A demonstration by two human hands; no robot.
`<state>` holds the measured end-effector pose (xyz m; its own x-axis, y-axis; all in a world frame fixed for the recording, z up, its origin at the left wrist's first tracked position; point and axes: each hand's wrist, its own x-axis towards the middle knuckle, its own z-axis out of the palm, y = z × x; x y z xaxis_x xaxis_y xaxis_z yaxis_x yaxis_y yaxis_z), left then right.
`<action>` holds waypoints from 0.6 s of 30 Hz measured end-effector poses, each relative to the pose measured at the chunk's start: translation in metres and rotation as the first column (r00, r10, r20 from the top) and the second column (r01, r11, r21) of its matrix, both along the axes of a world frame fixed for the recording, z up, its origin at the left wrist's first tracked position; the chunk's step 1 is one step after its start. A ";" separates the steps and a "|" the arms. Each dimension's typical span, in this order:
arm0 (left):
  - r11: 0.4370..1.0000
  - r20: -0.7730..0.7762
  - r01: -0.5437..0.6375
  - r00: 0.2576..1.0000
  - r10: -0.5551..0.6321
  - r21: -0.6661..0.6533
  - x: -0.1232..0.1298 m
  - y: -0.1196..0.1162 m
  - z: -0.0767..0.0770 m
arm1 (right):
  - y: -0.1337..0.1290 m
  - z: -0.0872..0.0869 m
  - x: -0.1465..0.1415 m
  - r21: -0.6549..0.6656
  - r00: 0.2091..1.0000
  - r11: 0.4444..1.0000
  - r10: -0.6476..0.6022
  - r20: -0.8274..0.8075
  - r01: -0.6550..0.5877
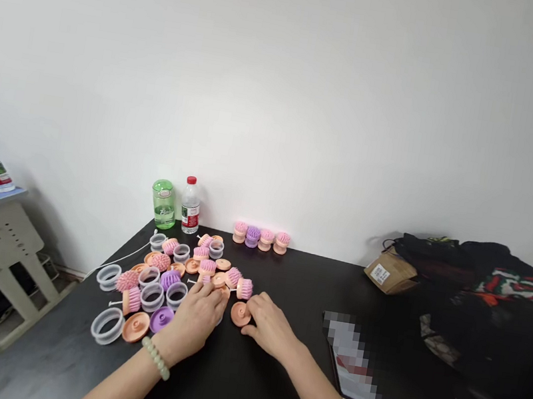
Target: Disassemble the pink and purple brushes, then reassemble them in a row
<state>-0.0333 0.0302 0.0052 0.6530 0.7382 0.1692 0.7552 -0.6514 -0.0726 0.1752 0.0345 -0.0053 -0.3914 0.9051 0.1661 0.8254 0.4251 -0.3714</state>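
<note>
My right hand [270, 323] pinches the edge of a peach round cap [241, 314] with a small knob in its middle, at the right side of the pile. My left hand [197, 317], with a green bead bracelet [155, 357], is curled palm down over the pile's near right part. Its fingertips reach in among the parts, and what they hold is hidden. Around it lie pink bristle heads [208, 267] with pegs, a purple bristle head [170, 280], clear rings [176, 294], another peach cap [135, 327] and a purple cap [162, 320].
A row of several assembled scrubbers [266, 239] stands by the wall. Behind the pile are a green bottle [163, 205] and a red-capped water bottle [191, 206]. A phone [354, 365], a brown paper bag [391, 271] and dark clothing [495, 317] lie to the right on the black table [236, 390].
</note>
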 end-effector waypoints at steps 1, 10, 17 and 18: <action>1.000 0.006 0.001 1.000 -0.001 -0.004 -0.001 -0.003 -0.003 | -0.005 0.000 0.002 -0.004 1.000 1.000 0.007 -0.004 -0.007; 0.996 0.049 -0.067 0.996 0.070 -0.060 0.015 -0.002 0.007 | -0.010 0.001 0.036 -0.041 0.951 0.996 -0.088 -0.298 0.080; 0.991 0.008 -0.134 0.991 0.134 0.017 0.036 0.055 0.020 | 0.031 -0.015 0.011 -0.034 0.929 0.995 -0.099 -0.355 0.093; 0.991 -0.003 -0.129 0.992 0.129 0.017 0.038 0.060 0.017 | 0.033 -0.016 0.007 -0.036 0.932 0.995 -0.097 -0.350 0.090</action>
<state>0.0050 0.0902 0.0226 0.5531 0.8135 0.1795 0.8326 -0.5472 -0.0855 0.1825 0.0679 -0.0216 -0.2249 0.9390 0.2601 0.6762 0.3426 -0.6522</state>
